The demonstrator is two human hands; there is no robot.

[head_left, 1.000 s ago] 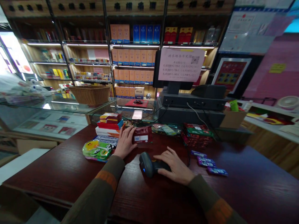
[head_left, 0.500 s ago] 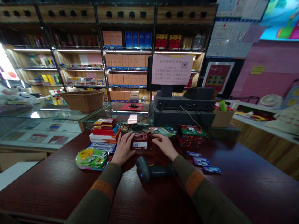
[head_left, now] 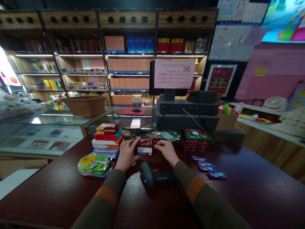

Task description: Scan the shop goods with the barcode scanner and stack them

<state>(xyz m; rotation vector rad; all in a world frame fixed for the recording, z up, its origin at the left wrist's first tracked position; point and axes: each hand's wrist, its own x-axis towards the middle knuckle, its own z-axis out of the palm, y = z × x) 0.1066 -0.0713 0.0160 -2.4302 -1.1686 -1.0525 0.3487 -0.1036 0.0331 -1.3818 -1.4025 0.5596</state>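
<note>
A dark red packet [head_left: 145, 147] with a white label and barcode faces me at the middle of the counter. My left hand [head_left: 127, 154] grips its left end, thumb below and fingers over the top edge. At the right end, my right hand [head_left: 167, 151] pinches the packet's edge between thumb and curled fingers. A grey barcode scanner [head_left: 156, 176] lies on the counter just below, its blue light lit. To the left are a stack of red, white and yellow boxes [head_left: 107, 136] and a green toy blister pack [head_left: 94, 164].
A pile of red and green packets [head_left: 195, 140] stands to the right, with several small purple packs [head_left: 206, 166] in front. Behind are a monitor stand and cash drawer [head_left: 187, 121], a glass display case [head_left: 71, 127] and a wicker basket [head_left: 85, 105].
My right hand's fingers have closed onto the packet's right edge. The packet has shifted slightly right relative to the scanner. The whole view has tilted slightly.
</note>
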